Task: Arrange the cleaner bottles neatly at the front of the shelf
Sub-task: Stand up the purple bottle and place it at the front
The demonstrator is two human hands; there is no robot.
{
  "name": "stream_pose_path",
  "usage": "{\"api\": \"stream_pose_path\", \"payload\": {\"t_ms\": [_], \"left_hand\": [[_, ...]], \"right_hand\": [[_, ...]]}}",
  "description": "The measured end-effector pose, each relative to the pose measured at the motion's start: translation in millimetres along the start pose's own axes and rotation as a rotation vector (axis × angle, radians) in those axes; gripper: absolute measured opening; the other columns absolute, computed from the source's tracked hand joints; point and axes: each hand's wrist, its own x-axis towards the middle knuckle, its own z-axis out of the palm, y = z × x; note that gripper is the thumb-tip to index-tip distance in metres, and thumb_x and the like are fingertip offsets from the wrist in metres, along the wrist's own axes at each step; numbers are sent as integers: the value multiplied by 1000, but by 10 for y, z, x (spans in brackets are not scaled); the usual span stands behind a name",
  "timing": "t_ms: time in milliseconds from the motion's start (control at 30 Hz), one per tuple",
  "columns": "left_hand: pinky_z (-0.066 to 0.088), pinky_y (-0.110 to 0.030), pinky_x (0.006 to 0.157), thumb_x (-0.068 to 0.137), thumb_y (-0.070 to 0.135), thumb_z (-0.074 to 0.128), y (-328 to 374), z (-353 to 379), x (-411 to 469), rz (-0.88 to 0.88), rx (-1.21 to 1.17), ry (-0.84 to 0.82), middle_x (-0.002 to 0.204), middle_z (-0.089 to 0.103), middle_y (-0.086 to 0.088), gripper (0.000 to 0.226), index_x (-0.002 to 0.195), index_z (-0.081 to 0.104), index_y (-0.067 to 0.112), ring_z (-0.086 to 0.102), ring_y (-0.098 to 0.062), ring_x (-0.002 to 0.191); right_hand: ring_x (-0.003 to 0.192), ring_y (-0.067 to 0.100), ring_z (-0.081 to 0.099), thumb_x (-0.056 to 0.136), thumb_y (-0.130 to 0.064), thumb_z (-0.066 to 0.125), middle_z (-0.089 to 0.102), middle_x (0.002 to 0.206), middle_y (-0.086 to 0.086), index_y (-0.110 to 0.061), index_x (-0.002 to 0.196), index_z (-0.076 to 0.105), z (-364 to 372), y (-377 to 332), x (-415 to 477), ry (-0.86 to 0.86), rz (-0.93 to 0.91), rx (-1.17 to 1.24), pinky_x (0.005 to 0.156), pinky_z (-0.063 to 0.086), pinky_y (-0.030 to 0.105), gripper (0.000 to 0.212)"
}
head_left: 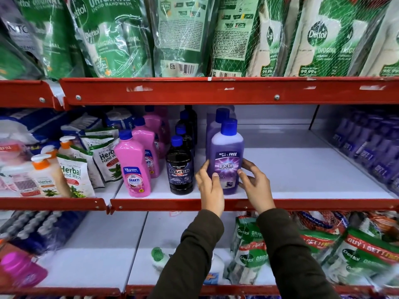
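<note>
We find a purple plastic Bactin floor-cleaner bottle with a blue cap [226, 156] standing upright near the front edge of the white middle shelf with a red lip [302, 180]. Both hands reach up from dark olive sleeves [194, 251]. The left hand [210, 186] has its thumb pressed on the lower label and its fingers curled round the bottle's left side. The right hand [254, 182] has its fingers spread loosely against the bottle's right side, thumb touching near the label's lower corner. The bottle thus sits between the two hands, held at its lower half. A second purple bottle [216, 124] stands directly behind it. Just left stands a row of black Bactin bottles [180, 169], then pink Shakti bottles [133, 169]. Whether the held bottle's base rests fully on the shelf we cannot tell, as the hands cover it.
</note>
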Motion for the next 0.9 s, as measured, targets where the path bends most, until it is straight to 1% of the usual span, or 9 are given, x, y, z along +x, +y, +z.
{"api": "stream_pose_path", "payload": {"t_ms": [133, 200, 267, 333, 433, 567, 633, 733, 900], "left_hand": [[44, -24, 98, 103, 14, 35, 58, -46, -7, -57, -147, -27, 131, 49, 1, 35, 135, 37, 27, 54, -7, 115], [43, -21, 95, 104, 20, 33, 78, -64, 4, -74, -173, -41, 132, 50, -1, 33, 137, 37, 25, 54, -9, 114], [44, -24, 98, 105, 26, 29, 100, -66, 7, -92, -203, -51, 134, 49, -2, 37, 141, 35, 22, 51, -14, 121], [42, -30, 108, 105, 38, 20, 116, -73, 8, -99, -255, -80, 138, 49, 1, 46, 146, 34, 23, 49, -15, 129], [29, -36, 121, 92, 64, 10, 153, -118, 21, -127, -327, -175, 151, 43, 8, 71, 151, 29, 29, 41, -10, 140], [25, -38, 123, 62, 96, 21, 223, -193, -26, -139, -309, -244, 144, 46, 21, 85, 133, 39, 53, 39, -7, 140], [23, -40, 124, 58, 98, 23, 210, -217, -81, -123, -275, -261, 145, 46, 24, 90, 135, 40, 55, 38, -6, 141], [21, -45, 125, 59, 98, 22, 192, -253, -160, -137, -239, -260, 158, 35, 13, 106, 149, 27, 42, 32, -9, 146], [20, -47, 124, 69, 93, 13, 235, -281, -233, -111, -124, -267, 160, 30, 14, 91, 148, 21, 50, 28, -8, 148]], "right_hand": [[122, 25, 66, 102, -19, 55, 62, 140, 4, -20, 143, 54, 58, 4, -16, -19, 6, -6, 98, 59, 42, 41], [122, 22, 65, 103, -20, 54, 61, 142, 2, -19, 146, 52, 66, 1, -32, -26, 6, -1, 93, 60, 29, 44], [123, 12, 61, 105, -26, 48, 58, 143, -1, -20, 149, 49, 71, -32, -80, -43, 29, 22, 86, 56, 11, 44], [123, 1, 54, 107, -40, 34, 55, 140, -9, -28, 150, 43, 113, -116, -168, -87, 95, 92, 89, 47, 6, 45], [130, 2, 45, 105, -52, 13, 49, 134, -25, -42, 148, 33, 168, -161, -248, -123, 160, 184, 107, 37, 21, 49], [141, 9, 39, 104, -54, 7, 43, 142, -17, -30, 157, 29, 146, -138, -275, -121, 206, 246, 113, 31, 27, 62], [144, 12, 38, 101, -58, 7, 44, 145, -13, -28, 158, 30, 132, -127, -314, -127, 210, 261, 116, 30, 30, 68], [146, 14, 40, 93, -68, 10, 42, 158, -3, -27, 158, 32, 101, -135, -367, -129, 220, 266, 120, 29, 34, 80], [140, 11, 43, 102, -58, 8, 42, 160, 0, -27, 157, 33, 85, -192, -445, -123, 189, 260, 115, 32, 30, 68]]}}
